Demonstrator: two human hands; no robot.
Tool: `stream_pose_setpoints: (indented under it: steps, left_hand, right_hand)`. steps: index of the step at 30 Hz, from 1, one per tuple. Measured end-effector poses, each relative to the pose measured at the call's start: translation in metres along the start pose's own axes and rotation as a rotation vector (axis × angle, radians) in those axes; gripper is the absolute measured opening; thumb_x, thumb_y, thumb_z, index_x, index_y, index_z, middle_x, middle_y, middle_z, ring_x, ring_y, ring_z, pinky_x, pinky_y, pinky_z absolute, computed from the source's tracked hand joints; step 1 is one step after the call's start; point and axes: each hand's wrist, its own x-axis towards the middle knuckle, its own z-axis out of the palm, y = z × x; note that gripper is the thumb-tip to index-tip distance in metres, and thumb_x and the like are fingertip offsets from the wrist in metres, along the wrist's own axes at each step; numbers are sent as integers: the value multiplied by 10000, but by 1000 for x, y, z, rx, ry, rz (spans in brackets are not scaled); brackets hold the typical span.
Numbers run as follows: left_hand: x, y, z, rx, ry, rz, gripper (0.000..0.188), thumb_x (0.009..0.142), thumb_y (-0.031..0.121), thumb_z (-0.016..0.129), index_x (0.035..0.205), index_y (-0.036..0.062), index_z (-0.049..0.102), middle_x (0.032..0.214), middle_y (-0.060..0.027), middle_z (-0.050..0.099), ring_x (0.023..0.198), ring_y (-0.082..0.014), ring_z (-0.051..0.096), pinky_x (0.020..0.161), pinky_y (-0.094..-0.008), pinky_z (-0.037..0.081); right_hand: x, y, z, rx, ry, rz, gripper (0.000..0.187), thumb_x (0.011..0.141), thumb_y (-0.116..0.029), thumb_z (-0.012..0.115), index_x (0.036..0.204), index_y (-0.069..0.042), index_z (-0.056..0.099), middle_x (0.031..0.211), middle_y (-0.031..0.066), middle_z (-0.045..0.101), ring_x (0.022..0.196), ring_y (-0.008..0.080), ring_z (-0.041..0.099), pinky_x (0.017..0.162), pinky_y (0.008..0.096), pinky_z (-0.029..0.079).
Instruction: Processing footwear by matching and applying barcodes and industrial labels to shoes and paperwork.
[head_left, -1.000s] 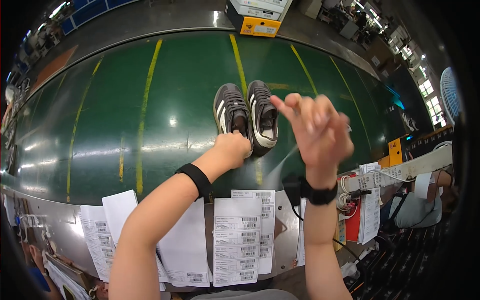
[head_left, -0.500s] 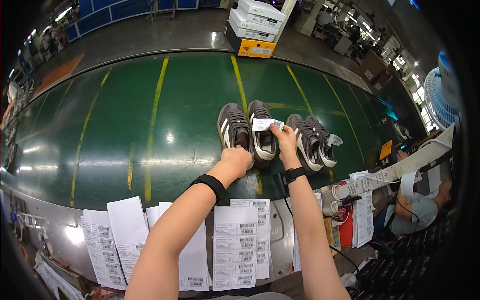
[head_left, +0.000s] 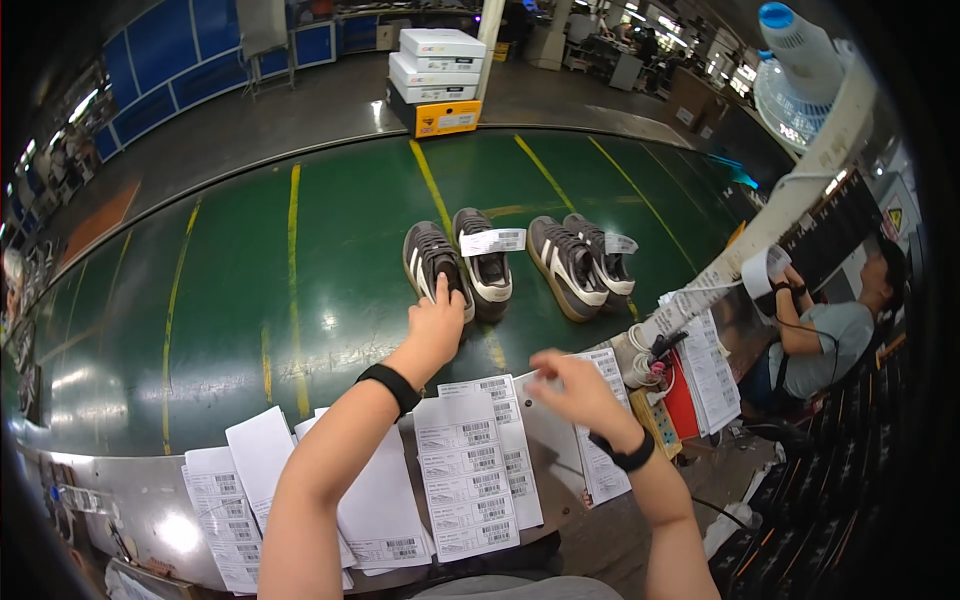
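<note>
A dark grey sneaker (head_left: 428, 250) with white stripes stands on the green conveyor belt. My left hand (head_left: 437, 325) is at its heel, the index finger stretched into the shoe's opening and the other fingers bent over the heel edge. Beside it stands its mate (head_left: 490, 275), with a printed white label (head_left: 492, 241) lying across its opening. Nearer me, my right hand (head_left: 585, 395) hangs over the metal edge by the label sheets, its thumb and fingers apart and nothing seen in them. To the right, a second pair of sneakers (head_left: 570, 270) carries another label (head_left: 620, 243).
Several label sheets (head_left: 465, 480) lie along the metal ledge (head_left: 110, 470). Shoe boxes (head_left: 437, 80) are stacked beyond the belt. At the right are a slanted white beam (head_left: 715, 270), a fan (head_left: 795, 95) and a seated person (head_left: 840, 335) holding a paper strip.
My right hand has let go of the label on the second sneaker and drawn back toward the label sheets. My left hand stays at the first sneaker, index finger now stretched. The view has shifted.
</note>
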Motion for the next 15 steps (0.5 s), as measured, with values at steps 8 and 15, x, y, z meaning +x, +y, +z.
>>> stream_pose_setpoints:
  steps: [8, 15]
  left_hand:
    - [-152, 44, -7, 214, -536, 407, 816, 749, 493, 751, 1399, 80, 479, 1431, -322, 386, 1310, -491, 408, 991, -515, 451]
    - [-181, 84, 30, 505, -658, 538, 672, 523, 415, 901, 1095, 113, 722, 1119, -205, 668, 1106, -438, 603, 925, -604, 434]
  right_hand:
    - [-154, -29, 58, -424, -314, 93, 329, 757, -292, 746, 874, -12, 622, 735, 175, 658, 736, 387, 658, 655, 456, 533]
    - [-137, -42, 99, -570, -115, 114, 44, 622, -82, 695, 650, -73, 662, 708, 155, 660, 692, 330, 679, 592, 430, 533]
